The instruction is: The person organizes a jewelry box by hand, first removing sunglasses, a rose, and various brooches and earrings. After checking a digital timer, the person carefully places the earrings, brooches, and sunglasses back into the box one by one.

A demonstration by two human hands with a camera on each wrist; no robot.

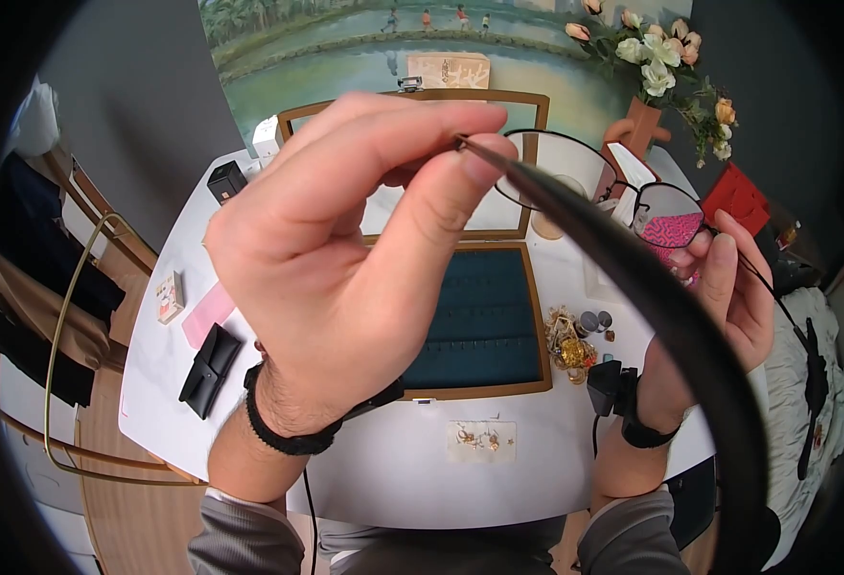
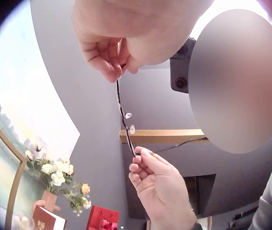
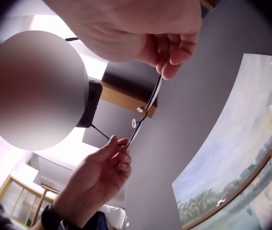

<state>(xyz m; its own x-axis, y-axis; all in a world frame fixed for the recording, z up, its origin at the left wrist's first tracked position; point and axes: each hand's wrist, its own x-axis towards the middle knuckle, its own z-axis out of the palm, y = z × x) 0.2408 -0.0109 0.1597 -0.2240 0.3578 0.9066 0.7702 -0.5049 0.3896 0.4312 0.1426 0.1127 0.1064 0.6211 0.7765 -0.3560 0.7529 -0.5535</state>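
Thin black-rimmed glasses [image 1: 575,158] are held up above the table, close to the head camera. My left hand [image 1: 345,240] pinches the frame's left corner between thumb and index finger. One dark temple runs blurred across the head view. My right hand [image 1: 733,297] holds the other end of the frame with thumb and fingers. In the left wrist view the glasses [image 2: 122,112] appear edge-on with clear nose pads, between my left hand [image 2: 136,33] above and my right hand [image 2: 164,191] below. The right wrist view also shows the glasses [image 3: 148,103] gripped at both ends.
On the white table [image 1: 364,489] lie an open display box with dark lining [image 1: 474,321], piled jewelry [image 1: 572,345], a card with earrings [image 1: 481,441], and a black case [image 1: 210,371]. A flower vase [image 1: 641,129] and red bag [image 1: 734,196] stand at the back right.
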